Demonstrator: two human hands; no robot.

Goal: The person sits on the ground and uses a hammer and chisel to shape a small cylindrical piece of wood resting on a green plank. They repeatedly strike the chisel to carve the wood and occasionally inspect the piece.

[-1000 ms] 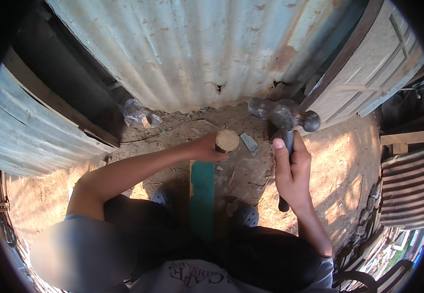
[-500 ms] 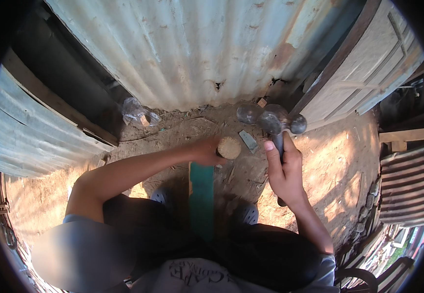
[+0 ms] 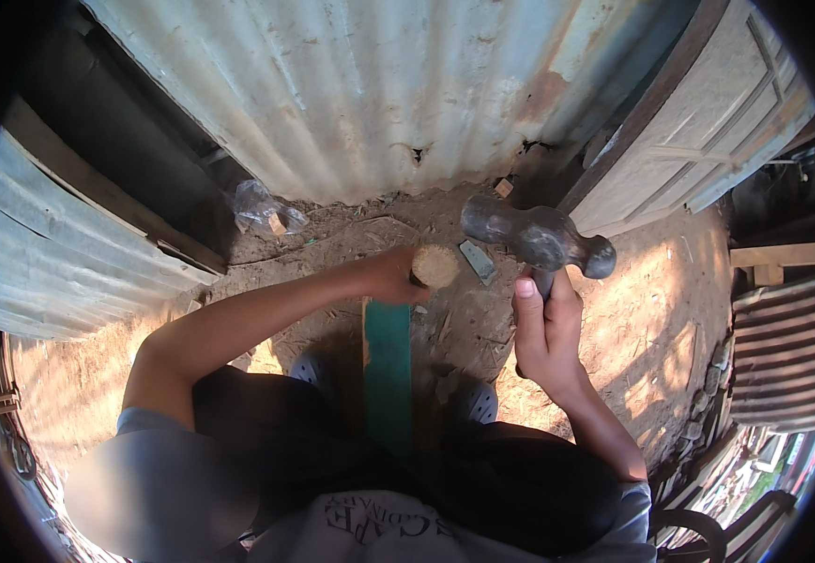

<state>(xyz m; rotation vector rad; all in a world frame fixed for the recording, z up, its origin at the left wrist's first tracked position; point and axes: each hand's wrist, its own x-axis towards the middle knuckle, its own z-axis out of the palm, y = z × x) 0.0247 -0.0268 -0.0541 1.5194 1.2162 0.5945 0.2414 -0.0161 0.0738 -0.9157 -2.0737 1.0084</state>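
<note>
Plainly, the right hand clasps a hammer, the left hand a wooden cylinder.

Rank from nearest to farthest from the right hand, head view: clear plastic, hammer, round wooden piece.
1. Hammer: in the right hand.
2. Round wooden piece: leftward, in the left hand.
3. Clear plastic: farthest left, on the ground.
</note>
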